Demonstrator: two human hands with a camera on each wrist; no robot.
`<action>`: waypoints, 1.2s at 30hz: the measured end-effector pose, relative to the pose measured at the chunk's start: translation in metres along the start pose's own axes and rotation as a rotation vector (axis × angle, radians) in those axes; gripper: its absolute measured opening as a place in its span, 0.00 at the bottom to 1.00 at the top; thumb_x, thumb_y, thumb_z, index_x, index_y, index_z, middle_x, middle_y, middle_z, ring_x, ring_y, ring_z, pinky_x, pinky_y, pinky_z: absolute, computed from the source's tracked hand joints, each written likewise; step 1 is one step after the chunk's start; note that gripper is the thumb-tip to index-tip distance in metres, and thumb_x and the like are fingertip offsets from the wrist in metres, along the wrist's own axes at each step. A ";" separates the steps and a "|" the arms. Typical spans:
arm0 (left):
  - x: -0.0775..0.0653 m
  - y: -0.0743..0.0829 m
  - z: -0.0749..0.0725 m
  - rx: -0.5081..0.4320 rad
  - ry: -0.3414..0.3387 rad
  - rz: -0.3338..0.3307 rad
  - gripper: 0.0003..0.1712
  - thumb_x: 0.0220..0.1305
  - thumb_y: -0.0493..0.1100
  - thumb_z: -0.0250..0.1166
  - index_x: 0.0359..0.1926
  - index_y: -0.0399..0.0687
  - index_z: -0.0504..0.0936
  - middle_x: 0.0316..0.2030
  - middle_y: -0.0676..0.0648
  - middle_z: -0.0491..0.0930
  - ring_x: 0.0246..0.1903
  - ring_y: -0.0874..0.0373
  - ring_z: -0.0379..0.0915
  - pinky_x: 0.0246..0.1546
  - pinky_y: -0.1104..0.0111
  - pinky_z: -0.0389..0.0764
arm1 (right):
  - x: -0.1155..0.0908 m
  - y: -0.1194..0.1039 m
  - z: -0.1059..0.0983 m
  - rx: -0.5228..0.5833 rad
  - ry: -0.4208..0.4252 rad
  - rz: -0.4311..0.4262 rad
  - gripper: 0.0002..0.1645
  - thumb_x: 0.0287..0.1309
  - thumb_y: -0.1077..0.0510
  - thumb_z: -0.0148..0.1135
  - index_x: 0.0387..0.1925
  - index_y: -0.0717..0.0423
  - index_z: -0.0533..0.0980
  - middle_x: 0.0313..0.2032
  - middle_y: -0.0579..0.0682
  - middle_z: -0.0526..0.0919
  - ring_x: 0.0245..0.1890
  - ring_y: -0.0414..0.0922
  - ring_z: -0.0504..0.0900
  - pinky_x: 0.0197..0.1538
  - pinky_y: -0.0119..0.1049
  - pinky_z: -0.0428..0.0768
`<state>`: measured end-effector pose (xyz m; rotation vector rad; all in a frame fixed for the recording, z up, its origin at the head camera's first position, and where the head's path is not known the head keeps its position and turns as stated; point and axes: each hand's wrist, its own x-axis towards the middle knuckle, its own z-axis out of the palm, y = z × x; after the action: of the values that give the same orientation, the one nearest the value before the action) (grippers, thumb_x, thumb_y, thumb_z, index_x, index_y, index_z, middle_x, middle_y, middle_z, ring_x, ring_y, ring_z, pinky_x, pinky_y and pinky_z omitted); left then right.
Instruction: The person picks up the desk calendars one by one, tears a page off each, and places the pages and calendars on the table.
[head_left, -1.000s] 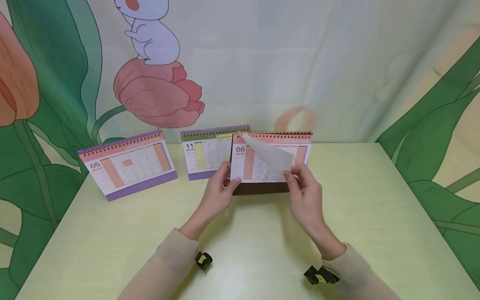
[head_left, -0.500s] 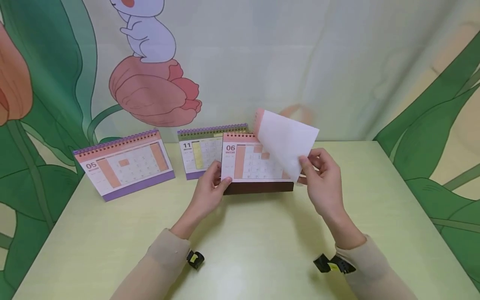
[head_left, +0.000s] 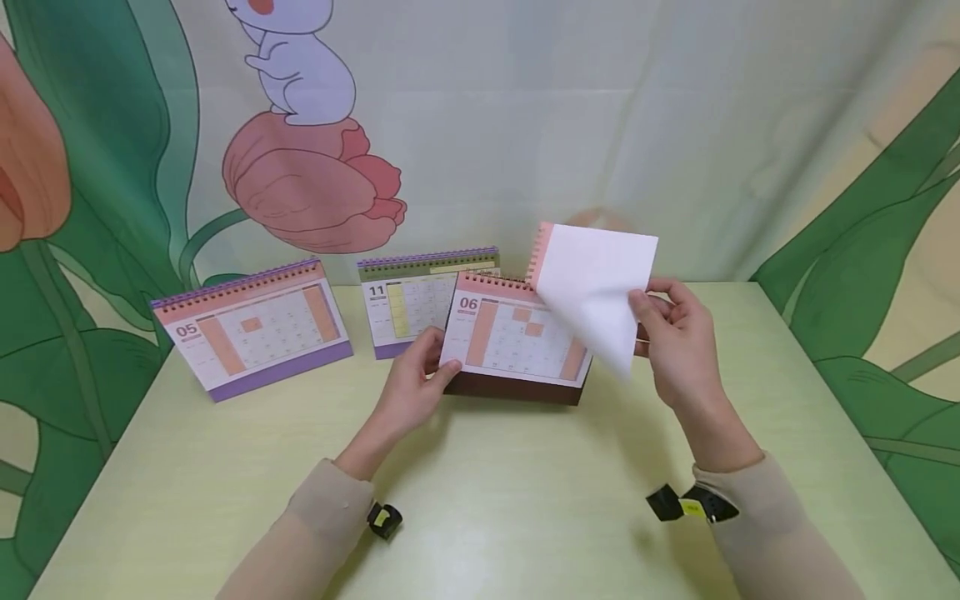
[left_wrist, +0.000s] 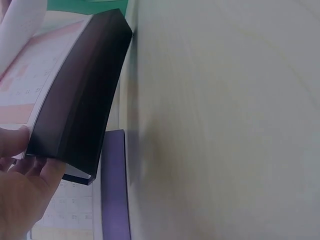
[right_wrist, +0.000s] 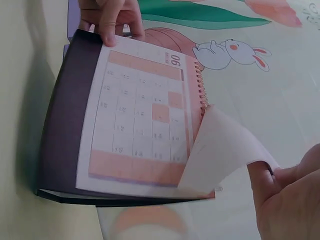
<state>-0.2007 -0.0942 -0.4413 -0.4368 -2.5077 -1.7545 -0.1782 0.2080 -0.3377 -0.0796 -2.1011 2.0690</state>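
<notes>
A spiral-bound desk calendar point(head_left: 502, 337) with a dark brown base shows a pink page marked 06. My left hand point(head_left: 415, 377) grips its lower left edge, thumb on the front and fingers behind. In the left wrist view the dark base point(left_wrist: 85, 90) is tilted up off the table. My right hand point(head_left: 678, 346) pinches a loose calendar page point(head_left: 600, 267) by its right edge, its blank white back showing. A row of punched holes lines that page's pink strip. In the right wrist view the page point(right_wrist: 225, 145) curls up beside the wire coil point(right_wrist: 201, 90) and covers part of 06.
A purple-based calendar point(head_left: 251, 329) marked 05 stands at the left. Behind my left hand is another purple-based calendar point(head_left: 412, 312), marked 11. All are on a pale yellow-green table point(head_left: 510, 500). A printed curtain point(head_left: 480, 125) hangs at the back.
My right hand has moved right with the page, which has swung from lying over the calendar to standing out at its upper right. The held calendar has turned slightly clockwise.
</notes>
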 end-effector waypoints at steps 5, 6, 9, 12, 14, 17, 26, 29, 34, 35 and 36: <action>-0.002 0.003 -0.003 0.020 0.002 -0.003 0.10 0.68 0.34 0.60 0.48 0.44 0.73 0.50 0.41 0.83 0.49 0.50 0.81 0.52 0.55 0.81 | 0.011 -0.003 -0.011 0.003 0.014 0.052 0.13 0.67 0.51 0.59 0.48 0.52 0.72 0.37 0.40 0.87 0.29 0.39 0.85 0.29 0.30 0.83; -0.002 0.003 -0.004 0.021 0.000 0.001 0.09 0.68 0.34 0.60 0.48 0.44 0.73 0.50 0.41 0.83 0.49 0.50 0.81 0.51 0.55 0.81 | 0.013 -0.003 -0.014 -0.002 0.013 0.055 0.13 0.67 0.51 0.59 0.48 0.52 0.72 0.37 0.40 0.87 0.29 0.39 0.84 0.29 0.29 0.82; -0.002 0.006 -0.003 0.023 -0.013 0.012 0.10 0.68 0.33 0.60 0.48 0.43 0.72 0.50 0.41 0.84 0.48 0.50 0.81 0.51 0.56 0.81 | 0.018 -0.005 -0.020 0.043 0.010 0.062 0.13 0.66 0.51 0.60 0.48 0.52 0.72 0.36 0.40 0.87 0.27 0.39 0.82 0.27 0.27 0.79; -0.001 0.009 -0.003 0.023 -0.013 0.019 0.10 0.67 0.33 0.61 0.47 0.43 0.73 0.49 0.41 0.84 0.47 0.51 0.81 0.51 0.56 0.81 | 0.023 -0.006 -0.026 0.071 0.041 0.061 0.13 0.66 0.51 0.60 0.47 0.51 0.72 0.34 0.40 0.86 0.25 0.38 0.79 0.25 0.26 0.75; 0.000 0.010 -0.003 0.025 -0.012 0.023 0.10 0.67 0.33 0.61 0.47 0.43 0.73 0.49 0.41 0.84 0.47 0.50 0.82 0.51 0.55 0.81 | 0.028 -0.006 -0.030 0.107 0.060 0.065 0.12 0.65 0.51 0.61 0.46 0.51 0.72 0.33 0.41 0.86 0.24 0.38 0.77 0.24 0.26 0.73; 0.001 0.009 -0.005 0.035 -0.012 0.022 0.10 0.67 0.33 0.61 0.48 0.43 0.73 0.49 0.41 0.84 0.47 0.51 0.81 0.51 0.56 0.81 | 0.036 -0.004 -0.035 0.142 0.062 0.084 0.13 0.65 0.51 0.61 0.46 0.50 0.71 0.33 0.41 0.86 0.23 0.38 0.77 0.23 0.26 0.72; -0.004 -0.003 -0.022 0.022 -0.038 -0.041 0.12 0.68 0.34 0.60 0.50 0.45 0.72 0.51 0.43 0.84 0.49 0.51 0.81 0.51 0.57 0.79 | 0.052 -0.002 -0.064 0.327 0.161 0.118 0.10 0.64 0.56 0.61 0.44 0.53 0.71 0.31 0.48 0.85 0.21 0.42 0.85 0.23 0.32 0.83; -0.007 -0.004 -0.027 0.019 -0.053 -0.047 0.13 0.68 0.35 0.60 0.52 0.45 0.72 0.51 0.43 0.84 0.48 0.51 0.81 0.50 0.59 0.78 | 0.053 -0.001 -0.072 0.355 0.203 0.134 0.08 0.64 0.57 0.61 0.41 0.53 0.71 0.32 0.49 0.83 0.20 0.42 0.83 0.22 0.32 0.81; -0.008 -0.003 -0.031 0.024 -0.066 -0.033 0.15 0.67 0.35 0.61 0.54 0.45 0.72 0.49 0.42 0.84 0.46 0.52 0.80 0.48 0.61 0.78 | 0.056 0.002 -0.083 0.366 0.267 0.143 0.07 0.65 0.58 0.60 0.39 0.52 0.70 0.34 0.50 0.79 0.18 0.41 0.79 0.21 0.31 0.80; -0.008 -0.002 -0.031 0.023 -0.070 -0.027 0.15 0.68 0.35 0.61 0.54 0.45 0.72 0.49 0.42 0.84 0.45 0.52 0.80 0.48 0.61 0.78 | 0.057 0.002 -0.084 0.369 0.269 0.152 0.07 0.65 0.57 0.60 0.40 0.52 0.70 0.35 0.50 0.79 0.18 0.41 0.79 0.21 0.31 0.80; -0.008 -0.001 -0.031 0.020 -0.069 -0.027 0.15 0.67 0.35 0.62 0.53 0.46 0.73 0.49 0.43 0.85 0.45 0.52 0.80 0.48 0.61 0.78 | 0.058 0.003 -0.085 0.373 0.271 0.161 0.07 0.65 0.57 0.60 0.40 0.52 0.70 0.36 0.50 0.79 0.18 0.41 0.79 0.21 0.31 0.80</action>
<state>-0.1967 -0.1251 -0.4329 -0.4719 -2.5877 -1.7515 -0.2209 0.3017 -0.3347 -0.4589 -1.5745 2.3500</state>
